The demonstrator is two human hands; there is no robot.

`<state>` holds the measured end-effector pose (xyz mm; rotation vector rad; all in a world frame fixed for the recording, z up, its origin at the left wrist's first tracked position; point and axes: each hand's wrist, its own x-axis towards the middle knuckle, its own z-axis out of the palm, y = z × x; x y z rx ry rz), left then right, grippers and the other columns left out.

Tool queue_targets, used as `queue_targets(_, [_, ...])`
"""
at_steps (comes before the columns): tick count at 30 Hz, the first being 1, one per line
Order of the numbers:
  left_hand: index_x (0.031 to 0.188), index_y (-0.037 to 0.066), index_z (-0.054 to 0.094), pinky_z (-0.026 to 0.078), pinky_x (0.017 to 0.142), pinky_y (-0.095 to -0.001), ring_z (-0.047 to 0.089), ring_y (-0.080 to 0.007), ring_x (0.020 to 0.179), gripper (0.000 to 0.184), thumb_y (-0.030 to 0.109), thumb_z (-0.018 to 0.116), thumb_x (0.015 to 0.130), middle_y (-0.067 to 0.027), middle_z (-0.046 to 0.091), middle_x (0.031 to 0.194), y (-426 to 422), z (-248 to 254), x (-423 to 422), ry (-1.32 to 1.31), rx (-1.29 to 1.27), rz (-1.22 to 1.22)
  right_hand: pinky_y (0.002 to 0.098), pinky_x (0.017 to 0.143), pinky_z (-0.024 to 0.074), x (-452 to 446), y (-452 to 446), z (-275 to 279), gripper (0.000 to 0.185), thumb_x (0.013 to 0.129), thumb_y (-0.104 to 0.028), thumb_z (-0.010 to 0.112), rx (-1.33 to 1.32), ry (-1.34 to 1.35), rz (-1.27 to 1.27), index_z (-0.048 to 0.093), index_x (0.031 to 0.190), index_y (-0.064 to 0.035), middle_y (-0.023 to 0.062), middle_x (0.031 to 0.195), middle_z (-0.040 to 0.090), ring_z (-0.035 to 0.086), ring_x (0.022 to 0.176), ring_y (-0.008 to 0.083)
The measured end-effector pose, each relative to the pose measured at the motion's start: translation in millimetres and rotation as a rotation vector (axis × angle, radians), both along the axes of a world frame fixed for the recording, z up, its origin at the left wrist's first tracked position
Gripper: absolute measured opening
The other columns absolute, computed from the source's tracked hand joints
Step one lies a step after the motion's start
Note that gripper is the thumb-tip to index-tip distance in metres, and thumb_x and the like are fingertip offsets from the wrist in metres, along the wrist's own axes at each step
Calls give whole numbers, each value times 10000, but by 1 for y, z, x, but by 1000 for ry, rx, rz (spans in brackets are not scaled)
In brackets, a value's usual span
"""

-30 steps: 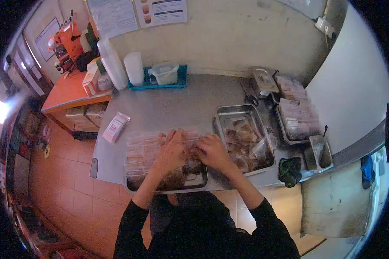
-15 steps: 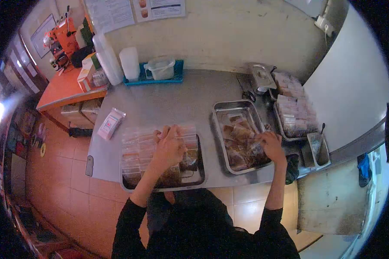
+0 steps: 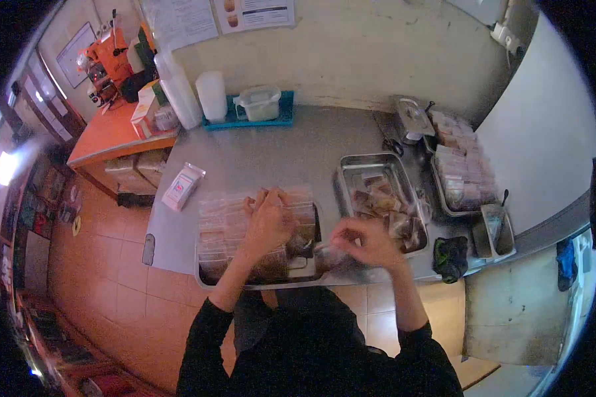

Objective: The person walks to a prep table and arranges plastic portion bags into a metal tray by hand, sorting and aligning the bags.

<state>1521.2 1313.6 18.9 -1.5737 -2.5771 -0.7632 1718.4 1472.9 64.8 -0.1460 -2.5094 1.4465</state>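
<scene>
Head view: nearest, at the near edge of the table (image 3: 318, 159), a metal left tray (image 3: 265, 286) bearing rows (image 3: 218, 228) of flat packets, with bare metal at the near right; on those rows, a left hand (image 3: 271, 221), fingers bunched and pressed down, cannot tell whether gripping anything beneath; beside the right rim, a right hand (image 3: 367, 241), thumb and fingers drawn narrow, apparently on a clear packet (image 3: 329, 257), blurred, contents too unclear to name; for good handling, keep the left hand light yet steady, without creasing the rows; pinch the clear packet by an edge, away from any bulge; move slowly, clear of the rim; lay flat and smooth before letting go; farther right, a right tray (image 3: 344, 178) of loose packets (image 3: 381, 198), jumbled and brownish, best lifted 1 at a time; beside it, a dark bundle (image 3: 450, 258) and a metal container (image 3: 481, 243); beyond, to the left, a pink-and-white pack (image 3: 184, 186); to the right, a back tray (image 3: 444, 200) heaped with packets, scissors (image 3: 392, 145) nearby; farthest, by the wall (image 3: 351, 59), a blue tray (image 3: 287, 112) with 2 containers, a white container (image 3: 212, 96) and a clear tub (image 3: 258, 106).
</scene>
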Motion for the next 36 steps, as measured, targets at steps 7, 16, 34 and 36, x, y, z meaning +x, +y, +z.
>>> queue_targets(7, [748, 122, 728, 285, 882, -583, 445, -310, 1093, 133, 225, 762, 672, -64, 507, 1076, 0, -5, -6, 59, 31, -43, 407, 733, 479, -55, -37, -67, 130, 770, -77, 689, 339, 190, -184, 645, 879, -22, 133, 791, 612, 612, 785, 310])
queue_targets(16, [765, 149, 723, 286, 856, -558, 443, -289, 1037, 117, 223, 741, 677, -49, 507, 1053, 0, -7, -12, 41, 102, -148, 430, 790, 447, -65, -27, -65, 181, 737, -111, 661, 569, 232, -200, 678, 904, -44, 136, 790, 580, 571, 827, 332])
queue_targets(34, [701, 135, 715, 254, 928, -569, 431, -304, 1089, 50, 151, 695, 657, -53, 494, 1102, -3, 6, 1, 23, 79, -109, 426, 756, 511, -37, -82, -77, 284, 756, -122, 633, 722, 126, -145, 632, 1034, -66, 116, 1008, 615, 637, 875, 305])
queue_targets(36, [678, 130, 710, 240, 949, -582, 429, -299, 1092, 25, 138, 705, 655, -48, 495, 1108, -3, 5, -1, -6, 56, -101, 422, 772, 508, -37, -82, -78, 279, 757, -121, 621, 726, 110, -127, 634, 1030, -66, 112, 1001, 621, 638, 885, 298])
